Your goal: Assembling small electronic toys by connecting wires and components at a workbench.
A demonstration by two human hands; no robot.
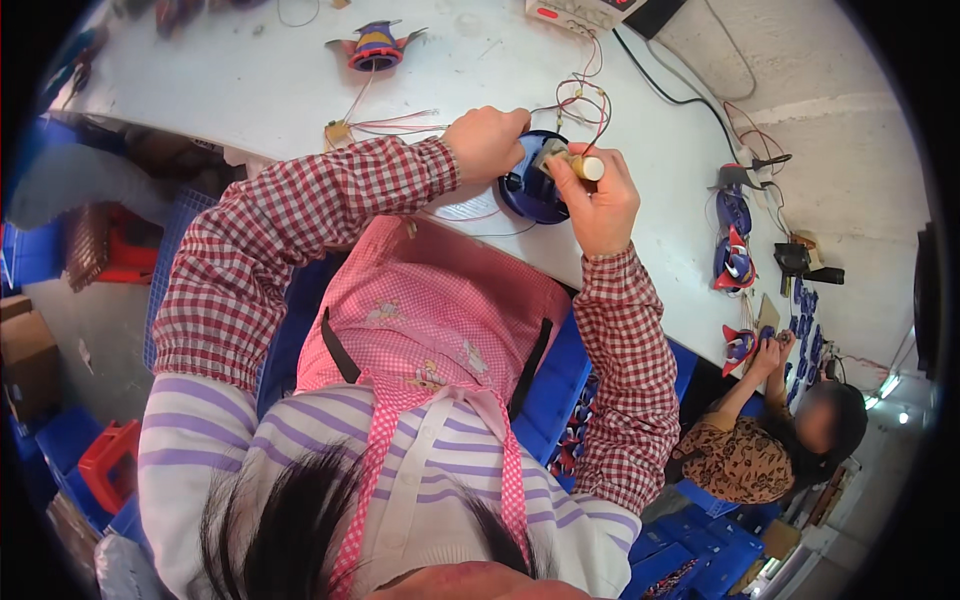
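Note:
On the white table in front of me lies a dark blue round plastic part (530, 203), its hollow side facing up. My right hand (605, 208) is closed around a pale yellow cylinder with a white end (588, 168), held over this part. A small greyish piece (549, 152) shows by its fingertips, too unclear to name. At the part's upper left edge, my left hand (487, 143) is closed with thumb and forefinger together; what they pinch is hidden. Thin red and dark wires (590, 102) loop just beyond my hands.
A blue, red and yellow toy-like part (377, 45) stands farther off, wired to a small tan block (337, 132). A white device (575, 14) sits at the far edge. Similar parts (735, 258) line the right side, where a co-worker (745, 455) handles something.

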